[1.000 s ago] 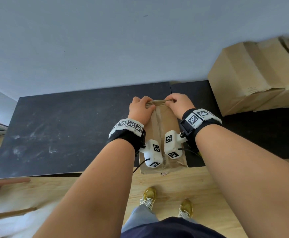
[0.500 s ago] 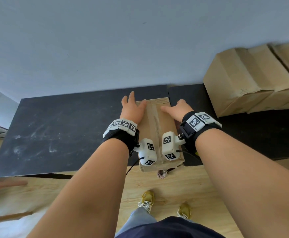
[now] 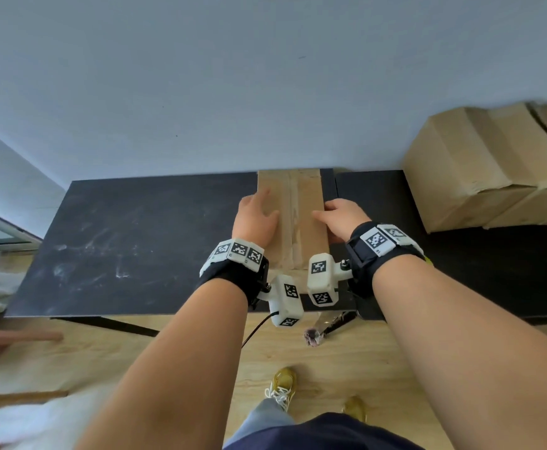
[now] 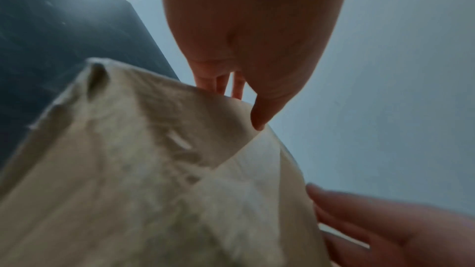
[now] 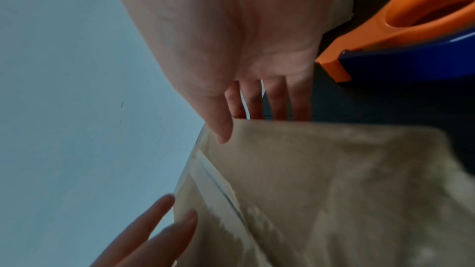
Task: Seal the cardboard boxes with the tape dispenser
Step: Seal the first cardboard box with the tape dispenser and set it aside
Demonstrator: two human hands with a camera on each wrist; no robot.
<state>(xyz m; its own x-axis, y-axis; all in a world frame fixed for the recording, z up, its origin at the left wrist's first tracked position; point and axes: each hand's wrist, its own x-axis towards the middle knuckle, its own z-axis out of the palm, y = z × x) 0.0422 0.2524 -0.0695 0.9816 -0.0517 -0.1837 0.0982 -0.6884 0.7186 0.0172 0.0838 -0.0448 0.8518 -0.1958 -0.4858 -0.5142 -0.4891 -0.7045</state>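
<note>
A brown cardboard box (image 3: pixel 307 228) lies on the black table (image 3: pixel 135 248), its far end against the wall. A strip of clear tape (image 3: pixel 293 219) runs down its top seam. My left hand (image 3: pixel 254 219) presses the box's left side, thumb on the top and fingers straight down the side (image 4: pixel 221 82). My right hand (image 3: pixel 340 216) presses the right edge the same way, with straight fingers (image 5: pixel 277 98). The orange and blue tape dispenser (image 5: pixel 411 38) lies on the table just right of my right hand, held by neither hand. In the head view my right wrist hides it.
Several larger cardboard boxes (image 3: pixel 493 177) are stacked at the table's right end. The grey wall stands directly behind the table. A small object (image 3: pixel 312 336) lies on the wooden floor near the table's front edge. Wooden rails (image 3: pixel 15 336) jut in at the left.
My hands left the box's far end and moved to its sides. The box slid away from the table's front edge toward the wall.
</note>
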